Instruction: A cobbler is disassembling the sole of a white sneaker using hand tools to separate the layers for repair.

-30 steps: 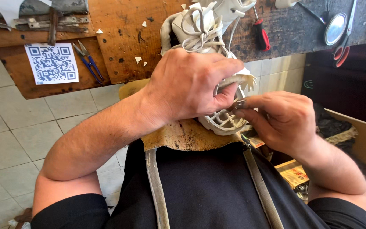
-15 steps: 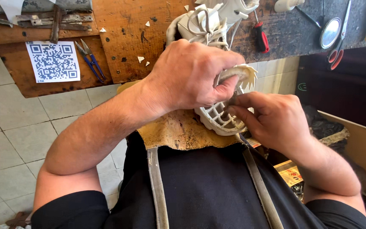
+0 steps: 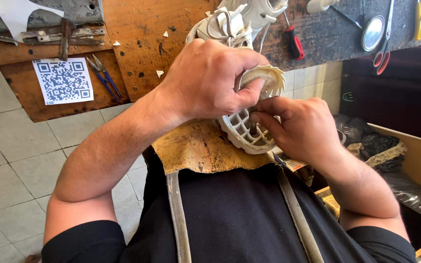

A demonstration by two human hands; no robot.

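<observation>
A person in a black shirt works over a worn tan leather apron bib (image 3: pixel 203 146), the left hand (image 3: pixel 210 80) closed around a white shoe with a moulded grid-pattern sole (image 3: pixel 247 131), thumb pressing on the scalloped edge of its sole, while the right hand (image 3: pixel 303 131) pinches the sole's rim from the other side, fingers curled tight; whether it also holds a small tool cannot be told. The shoe sits at chest height, upside down above the bib, its upper and white laces (image 3: pixel 225 24) pointing away toward the scarred wooden table (image 3: pixel 142 39). On that table lie small blue-handled snips (image 3: pixel 102 75), a red-handled screwdriver (image 3: pixel 293 41), a round metal tin lid (image 3: pixel 372 33), red-handled scissors (image 3: pixel 383 44) and a square printed code label (image 3: pixel 63 80). A cardboard box holding black plastic bags (image 3: pixel 381 146) stands at the right above the pale tiled floor (image 3: pixel 6 151). Judging by the sole already seated on the upper and both hands working along one stretch of the edge, the sole appears largely joined, with its edge not yet finished.
</observation>
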